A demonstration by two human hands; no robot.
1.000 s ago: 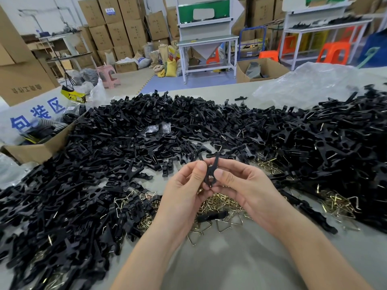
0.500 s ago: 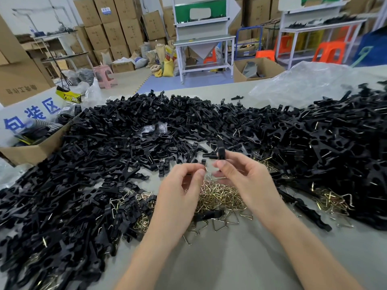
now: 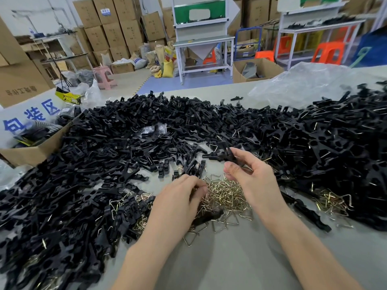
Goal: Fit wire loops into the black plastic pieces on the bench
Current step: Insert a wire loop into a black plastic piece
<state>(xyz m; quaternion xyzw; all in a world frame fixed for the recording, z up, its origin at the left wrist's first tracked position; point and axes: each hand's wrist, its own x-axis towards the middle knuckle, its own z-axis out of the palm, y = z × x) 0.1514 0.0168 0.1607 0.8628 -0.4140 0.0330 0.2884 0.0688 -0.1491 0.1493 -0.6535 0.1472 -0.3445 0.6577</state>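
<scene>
A grey-green surface (image 3: 240, 260) carries a wide heap of black plastic pieces (image 3: 125, 143) that runs from the left edge to the far right. Brass-coloured wire loops (image 3: 228, 195) lie in a pile near the front middle, between the two hands. A crumpled clear plastic bag (image 3: 303, 84) sits at the far right of the surface, and an open carton (image 3: 35, 152) stands at its left edge.

The right hand (image 3: 251, 181) is raised just above the loops. Its grip is closed on one black plastic piece (image 3: 227, 156), pinched between thumb and forefinger. The left hand (image 3: 180, 204) is down at the left edge of the loop pile with its fingers curled and the tips drawn together. Whether that grip has hold of a loop cannot be told.

Behind are stacked cardboard boxes (image 3: 109, 28), a white workbench with a green panel (image 3: 201, 11), filled sacks (image 3: 165, 59), a pink stool (image 3: 103, 77) and orange stools (image 3: 328, 53).

A white sign (image 3: 31, 118) beside the carton reads 包装区 in blue. A yellow and black label (image 3: 68, 97) begins "PRO"; the rest is unclear. The blue labels on the boxes are too small to read.
</scene>
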